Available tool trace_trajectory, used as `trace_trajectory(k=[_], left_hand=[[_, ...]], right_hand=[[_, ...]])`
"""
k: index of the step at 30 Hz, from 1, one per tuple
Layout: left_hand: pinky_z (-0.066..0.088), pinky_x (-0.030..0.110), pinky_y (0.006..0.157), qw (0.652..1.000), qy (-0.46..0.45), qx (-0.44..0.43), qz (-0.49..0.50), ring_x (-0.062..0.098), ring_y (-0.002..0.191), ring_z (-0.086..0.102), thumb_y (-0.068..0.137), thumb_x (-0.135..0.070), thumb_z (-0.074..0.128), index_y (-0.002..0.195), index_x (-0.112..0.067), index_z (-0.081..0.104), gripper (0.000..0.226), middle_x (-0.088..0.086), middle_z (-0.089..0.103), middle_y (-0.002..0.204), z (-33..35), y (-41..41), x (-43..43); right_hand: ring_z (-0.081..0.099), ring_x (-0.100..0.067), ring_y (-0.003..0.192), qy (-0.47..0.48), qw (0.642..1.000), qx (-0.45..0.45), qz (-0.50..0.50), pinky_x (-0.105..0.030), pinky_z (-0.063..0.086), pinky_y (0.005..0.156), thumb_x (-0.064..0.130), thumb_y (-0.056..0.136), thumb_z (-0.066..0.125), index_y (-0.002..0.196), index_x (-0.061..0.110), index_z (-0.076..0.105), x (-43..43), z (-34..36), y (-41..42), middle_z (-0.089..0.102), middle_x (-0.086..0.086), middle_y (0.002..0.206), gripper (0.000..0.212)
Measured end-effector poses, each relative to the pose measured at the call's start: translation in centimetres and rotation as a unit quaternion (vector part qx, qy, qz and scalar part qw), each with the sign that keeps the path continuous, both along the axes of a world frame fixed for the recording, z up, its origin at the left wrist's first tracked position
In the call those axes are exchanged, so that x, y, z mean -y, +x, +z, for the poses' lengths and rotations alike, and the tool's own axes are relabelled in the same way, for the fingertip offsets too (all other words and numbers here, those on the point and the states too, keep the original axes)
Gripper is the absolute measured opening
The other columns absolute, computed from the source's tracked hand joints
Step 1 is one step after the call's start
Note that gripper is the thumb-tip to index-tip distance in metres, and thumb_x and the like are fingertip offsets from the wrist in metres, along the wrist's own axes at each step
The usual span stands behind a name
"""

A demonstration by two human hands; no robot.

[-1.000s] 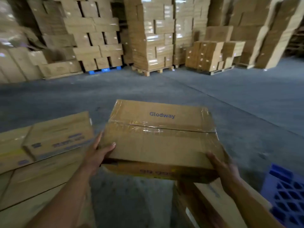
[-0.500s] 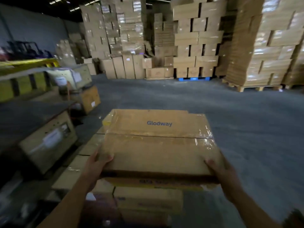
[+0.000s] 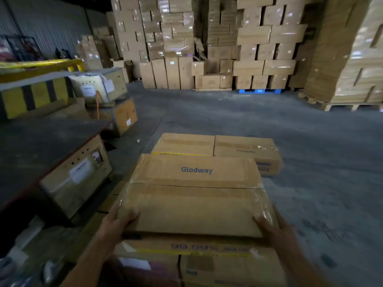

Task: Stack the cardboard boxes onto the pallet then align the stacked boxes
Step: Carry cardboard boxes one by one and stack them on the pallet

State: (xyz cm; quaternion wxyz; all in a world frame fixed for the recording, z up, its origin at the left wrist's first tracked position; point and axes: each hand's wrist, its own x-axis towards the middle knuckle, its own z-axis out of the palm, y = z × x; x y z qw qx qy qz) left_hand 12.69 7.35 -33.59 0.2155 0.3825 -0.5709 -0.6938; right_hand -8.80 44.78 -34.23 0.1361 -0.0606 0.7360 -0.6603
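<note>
I hold a flat cardboard box marked "Glodway" (image 3: 196, 195) in front of me, its top taped and glossy. My left hand (image 3: 117, 222) grips its near left corner, thumb on top. My right hand (image 3: 269, 228) grips its near right corner the same way. The box is low over a stack of similar boxes (image 3: 207, 264) directly below it; I cannot tell if it touches them. Two more boxes (image 3: 244, 150) lie side by side just beyond it. The pallet under the stack is hidden.
A dark-topped crate (image 3: 76, 179) stands close on the left, with more crates and a yellow barrier (image 3: 41, 65) behind it. Tall walls of stacked cartons (image 3: 259, 48) line the back and right, on a blue pallet (image 3: 260, 91) and a wooden one. Grey concrete floor (image 3: 310, 152) lies to the right.
The view has swung left and moved forward with the box still in both hands. The box now hangs lower over the stack, with two further boxes showing beyond it.
</note>
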Motion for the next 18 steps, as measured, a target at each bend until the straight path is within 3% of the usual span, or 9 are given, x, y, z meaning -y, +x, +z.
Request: trace_trajectory(k=[2,4,6,9,12,14,16,18], left_hand=[[0.058,0.041,0.056,1.0,0.009,0.011,-0.002,0.036,0.084,0.071,0.07,-0.019,0.084,0.12,-0.015,0.066,0.053,0.021,0.071,0.109,-1.1,-2.1,3.0],[0.059,0.046,0.06,1.0,0.025,0.016,0.002,0.039,0.089,0.072,0.059,-0.02,0.092,0.121,-0.013,0.066,0.068,0.021,0.07,0.112,-2.3,-4.1,6.3],[0.06,0.049,0.059,0.999,0.037,0.034,0.003,0.039,0.086,0.073,0.046,-0.025,0.098,0.125,-0.008,0.063,0.088,0.02,0.07,0.113,-3.4,-6.2,9.8],[0.059,0.047,0.053,0.998,0.038,0.044,0.004,0.035,0.079,0.074,0.03,-0.033,0.099,0.127,-0.007,0.062,0.107,0.016,0.071,0.112,-4.6,-9.4,14.5],[0.06,0.048,0.053,0.997,0.063,0.039,-0.002,0.029,0.082,0.075,0.055,-0.018,0.095,0.142,-0.013,0.052,0.098,0.014,0.067,0.121,-6.2,-12.6,18.6],[0.061,0.048,0.053,0.996,0.077,0.053,0.004,0.03,0.082,0.075,0.061,-0.016,0.09,0.146,-0.015,0.048,0.095,0.014,0.066,0.124,-7.2,-14.6,20.7],[0.06,0.046,0.05,0.994,0.08,0.069,0.003,0.032,0.077,0.075,0.066,-0.013,0.088,0.141,-0.014,0.053,0.083,0.014,0.069,0.119,-8.5,-16.6,22.5],[0.061,0.045,0.049,0.994,0.087,0.07,0.004,0.03,0.076,0.075,0.074,-0.007,0.082,0.14,-0.019,0.053,0.074,0.011,0.071,0.114,-9.8,-18.6,24.1]], right_hand=[[0.069,-0.016,0.085,0.012,1.0,0.012,-0.008,-0.02,0.054,0.051,0.028,0.084,0.078,0.129,0.034,0.06,3.3,-2.4,-2.7,0.073,-0.004,0.11,0.049],[0.073,-0.012,0.075,0.013,0.999,0.028,-0.019,-0.024,0.054,0.054,0.03,0.083,0.079,0.132,0.032,0.062,6.9,-4.2,-4.9,0.078,0.004,0.094,0.052],[0.07,-0.001,0.064,0.011,0.999,0.043,-0.025,-0.019,0.05,0.052,0.021,0.088,0.076,0.133,0.033,0.06,10.8,-5.4,-7.1,0.073,0.01,0.086,0.048],[0.062,0.015,0.056,0.02,0.997,0.074,-0.014,-0.004,0.042,0.046,0.013,0.089,0.074,0.123,0.03,0.061,15.8,-5.8,-10.0,0.07,0.005,0.089,0.04],[0.073,0.001,0.078,0.018,0.996,0.088,-0.017,-0.009,0.05,0.058,0.024,0.08,0.081,0.126,0.037,0.063,19.9,-8.7,-13.7,0.075,0.003,0.096,0.051],[0.072,0.002,0.076,0.013,0.994,0.104,-0.031,-0.009,0.051,0.056,0.02,0.085,0.078,0.134,0.027,0.061,22.1,-9.9,-15.4,0.076,0.002,0.099,0.052],[0.07,0.008,0.072,0.027,0.994,0.104,-0.035,-0.005,0.049,0.055,0.019,0.087,0.077,0.128,0.022,0.064,23.7,-10.8,-17.0,0.077,0.009,0.093,0.043],[0.072,0.004,0.077,0.039,0.993,0.104,-0.037,-0.006,0.05,0.058,0.022,0.085,0.078,0.126,0.019,0.067,25.1,-12.0,-18.3,0.078,0.01,0.088,0.042]])
